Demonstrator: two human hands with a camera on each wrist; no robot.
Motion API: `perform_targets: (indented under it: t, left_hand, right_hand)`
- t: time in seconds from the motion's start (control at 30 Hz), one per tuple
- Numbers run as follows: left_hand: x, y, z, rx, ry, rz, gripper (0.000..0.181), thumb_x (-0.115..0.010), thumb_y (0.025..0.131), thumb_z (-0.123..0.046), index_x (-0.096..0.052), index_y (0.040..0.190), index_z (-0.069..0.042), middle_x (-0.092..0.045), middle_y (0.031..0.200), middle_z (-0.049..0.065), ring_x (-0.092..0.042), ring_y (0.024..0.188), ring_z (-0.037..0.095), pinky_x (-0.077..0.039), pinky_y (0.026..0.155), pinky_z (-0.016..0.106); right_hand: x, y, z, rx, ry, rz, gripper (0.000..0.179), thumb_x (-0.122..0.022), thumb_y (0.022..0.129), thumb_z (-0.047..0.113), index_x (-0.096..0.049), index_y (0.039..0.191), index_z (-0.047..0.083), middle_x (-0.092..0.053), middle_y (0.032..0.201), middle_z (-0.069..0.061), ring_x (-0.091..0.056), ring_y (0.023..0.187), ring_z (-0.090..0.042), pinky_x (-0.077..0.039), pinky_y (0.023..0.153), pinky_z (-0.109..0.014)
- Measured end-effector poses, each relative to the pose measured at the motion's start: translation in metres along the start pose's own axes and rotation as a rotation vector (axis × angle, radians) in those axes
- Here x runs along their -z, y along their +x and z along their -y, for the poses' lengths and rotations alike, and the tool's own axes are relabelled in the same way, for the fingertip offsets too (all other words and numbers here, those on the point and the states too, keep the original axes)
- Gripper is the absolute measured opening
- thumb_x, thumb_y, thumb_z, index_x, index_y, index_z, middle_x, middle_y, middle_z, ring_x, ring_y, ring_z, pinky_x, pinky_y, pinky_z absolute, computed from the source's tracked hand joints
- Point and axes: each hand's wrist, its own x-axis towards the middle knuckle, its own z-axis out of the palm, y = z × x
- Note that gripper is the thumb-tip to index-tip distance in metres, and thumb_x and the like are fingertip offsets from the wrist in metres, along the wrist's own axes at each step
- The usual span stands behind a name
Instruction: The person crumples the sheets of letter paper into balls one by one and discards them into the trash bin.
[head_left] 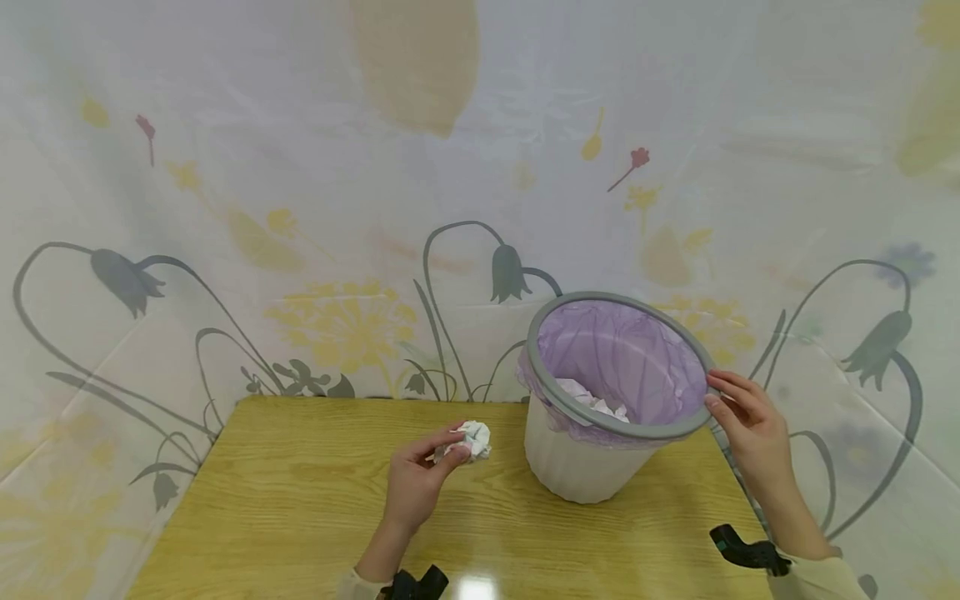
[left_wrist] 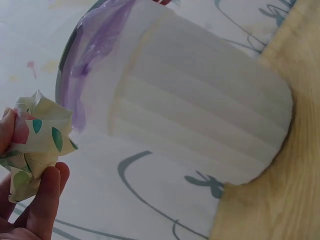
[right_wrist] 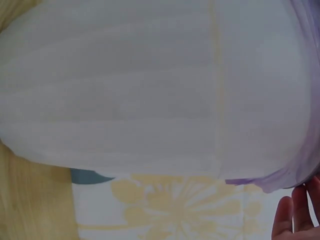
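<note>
My left hand pinches a crumpled paper ball between thumb and fingers, above the table and left of the trash can. In the left wrist view, the crumpled paper is pale with green leaf shapes and a pink patch. The can is white, with a grey rim and a purple bag lining it. Crumpled white paper lies inside. At the can's right side, my right hand holds the rim with thumb and fingers. The right wrist view shows those fingertips at the rim's edge.
The can stands on a yellowish wooden table. Behind and beside the table hangs a pale sheet printed with flowers. Black straps with protruding mounts sit at both wrists.
</note>
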Motion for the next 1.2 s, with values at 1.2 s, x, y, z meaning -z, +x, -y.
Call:
perform_targets:
  t: [1.2]
  left_hand:
    - [-0.078, 0.118, -0.056, -0.139, -0.027, 0.458, 0.019, -0.069, 0.092, 0.001, -0.066, 0.11, -0.004, -0.06, 0.137, 0.009, -0.044, 0.06, 0.011, -0.041, 0.054, 0.023]
  right_hand:
    - [-0.004, -0.003, -0.013, 0.041, -0.087, -0.078, 0.027, -0.054, 0.097, -0.011, -0.062, 0.122, -0.014, -0.057, 0.132, 0.0, -0.049, 0.12, -0.004, -0.042, 0.088, -0.01]
